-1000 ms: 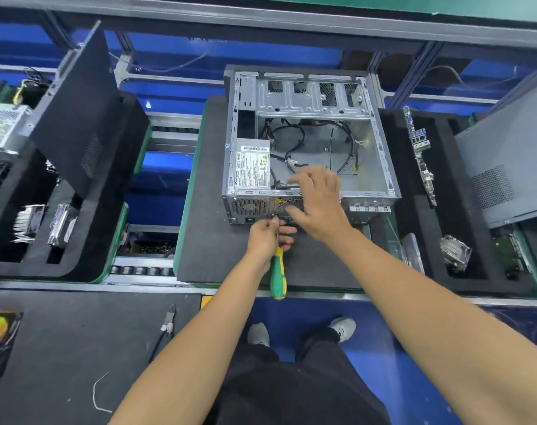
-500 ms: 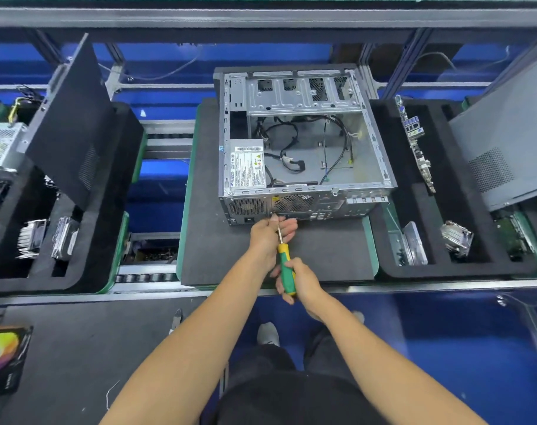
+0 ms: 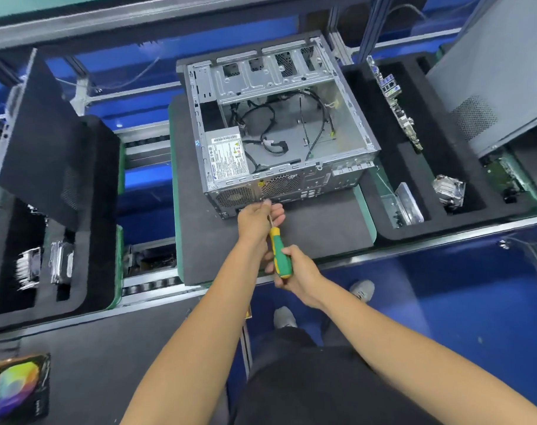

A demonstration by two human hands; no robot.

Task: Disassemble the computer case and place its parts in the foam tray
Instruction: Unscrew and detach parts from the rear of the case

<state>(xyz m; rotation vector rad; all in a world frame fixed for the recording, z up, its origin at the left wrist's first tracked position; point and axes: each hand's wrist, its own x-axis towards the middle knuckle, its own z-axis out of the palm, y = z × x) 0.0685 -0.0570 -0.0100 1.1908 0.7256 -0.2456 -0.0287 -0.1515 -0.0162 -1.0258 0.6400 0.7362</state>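
The case (image 3: 279,130) lies open on the mat (image 3: 199,240), its rear panel nearest me. My screwdriver (image 3: 278,246) runs near-to-far, tip at the panel's lower edge (by the supply (image 3: 229,156)). My left hand (image 3: 258,219) pinches the shaft; my right hand (image 3: 298,271), nearer me, grips the handle.

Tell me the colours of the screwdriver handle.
Green with yellow ends; the screwdriver handle, gripped by the right hand, shows in the head view.
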